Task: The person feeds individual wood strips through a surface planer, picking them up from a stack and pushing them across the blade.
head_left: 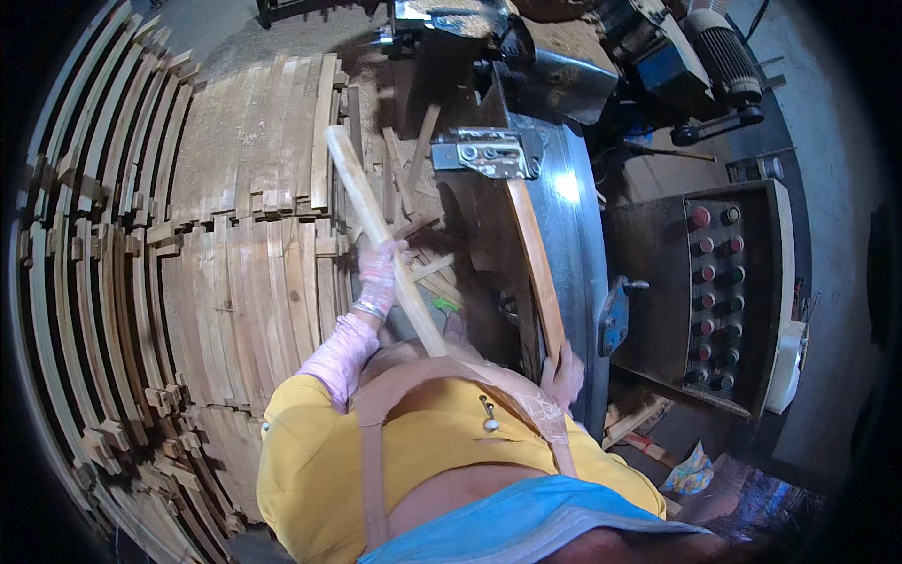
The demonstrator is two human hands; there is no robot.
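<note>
My left hand point(378, 274), in a pale glove, is closed around a light wooden strip point(361, 184). The strip slants from the upper left down to the front of my apron point(413, 378). At the near end of a second, more orange wooden strip point(536, 254), my right hand point(564, 378) is closed on the wood; part of that hand is blurred. This second strip lies lengthwise along the left edge of a bluish metal machine table point(581, 244). Its far end reaches a metal guide block point(489, 153).
Stacked wooden boards point(249, 282) fill the left side, beside racked strips point(103, 310). Offcuts point(427, 268) litter the floor between stack and machine. A control panel with several round buttons point(719, 291) stands at right, and a motor point(723, 61) sits at the far right.
</note>
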